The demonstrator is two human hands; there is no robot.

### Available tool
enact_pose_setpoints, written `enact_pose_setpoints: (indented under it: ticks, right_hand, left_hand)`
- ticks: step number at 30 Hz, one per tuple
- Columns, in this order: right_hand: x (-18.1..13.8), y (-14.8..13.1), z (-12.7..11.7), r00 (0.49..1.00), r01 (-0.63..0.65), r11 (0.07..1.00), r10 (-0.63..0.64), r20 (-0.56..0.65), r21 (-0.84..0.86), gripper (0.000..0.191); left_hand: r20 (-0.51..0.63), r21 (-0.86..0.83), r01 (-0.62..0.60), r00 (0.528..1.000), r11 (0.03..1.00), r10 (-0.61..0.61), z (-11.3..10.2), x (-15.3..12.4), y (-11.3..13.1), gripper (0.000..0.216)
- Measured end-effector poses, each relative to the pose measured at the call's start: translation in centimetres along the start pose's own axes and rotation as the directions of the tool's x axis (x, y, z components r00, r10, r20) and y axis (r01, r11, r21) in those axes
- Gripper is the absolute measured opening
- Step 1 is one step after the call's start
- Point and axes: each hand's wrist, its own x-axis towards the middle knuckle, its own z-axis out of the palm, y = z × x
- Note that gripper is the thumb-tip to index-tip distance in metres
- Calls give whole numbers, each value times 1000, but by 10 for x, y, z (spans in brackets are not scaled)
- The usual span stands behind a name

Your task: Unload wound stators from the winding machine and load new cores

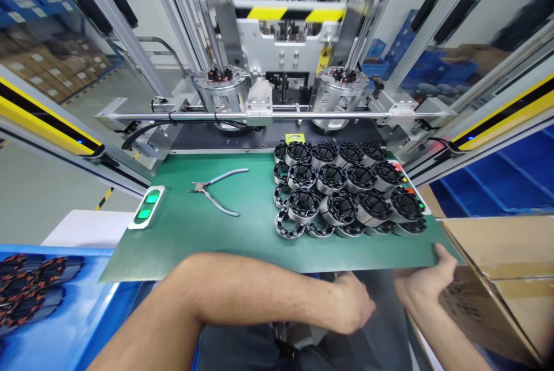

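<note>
My left arm reaches across the front of the green-topped table. My left hand is curled closed just below the table's front edge, its fingertips turned away; I cannot see what it holds, if anything. At the front right corner, my right hand grips the table edge, thumb above and fingers hidden underneath. Beyond my hands stand several ring-shaped motor stator cores, black with silver rims, stacked in rows. A pair of cutting pliers with grey-blue handles lies spread on the left of the table.
Behind the table, a machine holds two metal cylinders behind a horizontal rod. A panel with green-lit buttons sits at the left edge. A blue tray with wound stators stands lower left; cardboard boxes are at right.
</note>
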Motion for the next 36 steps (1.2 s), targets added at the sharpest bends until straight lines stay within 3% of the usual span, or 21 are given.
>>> enact_pose_setpoints:
  ticks: [11,24,36]
  right_hand:
    - [0,-1,1,1000,-14,1000,14,-14,14,29]
    - [-2,-2,3,1000,-9,1000,9,-12,7,19]
    - [-4,-3,4,1000,4,1000,-4,24,2,23]
  left_hand:
    - [9,-18,-12,1000,1000,12,-5,-3,-1,59]
    - [-108,-34,22,994,999,-25,9,7,1,48]
    - [-73,-46,19,997,999,-22,5,3,0,47]
